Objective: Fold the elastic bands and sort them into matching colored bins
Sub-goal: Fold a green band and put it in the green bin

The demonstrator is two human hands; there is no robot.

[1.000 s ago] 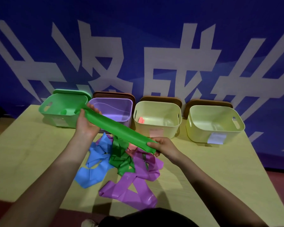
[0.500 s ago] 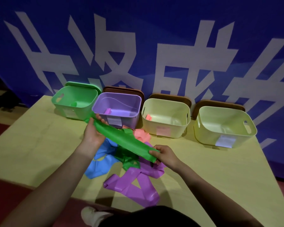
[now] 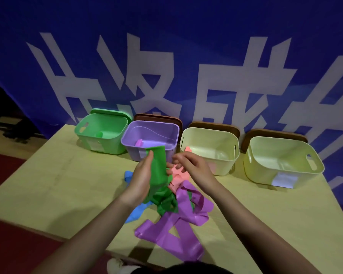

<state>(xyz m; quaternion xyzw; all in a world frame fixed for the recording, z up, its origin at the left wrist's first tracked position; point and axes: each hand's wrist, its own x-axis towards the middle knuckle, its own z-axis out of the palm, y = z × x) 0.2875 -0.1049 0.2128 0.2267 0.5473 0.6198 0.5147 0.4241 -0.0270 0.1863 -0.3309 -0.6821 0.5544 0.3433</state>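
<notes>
I see my left hand (image 3: 142,177) closed around a doubled green band (image 3: 157,167), held upright over the band pile (image 3: 172,206), just before the purple bin (image 3: 150,142). My right hand (image 3: 192,167) hovers beside it, fingers loosely curled, holding nothing.

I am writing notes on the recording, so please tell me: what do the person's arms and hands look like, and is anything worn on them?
Both forearms are bare up to the picture's edge: no sleeves show. The left hand and the right hand wear no gloves. No watch, bracelet or ring is visible on either, though the dim light could hide something small.
</notes>
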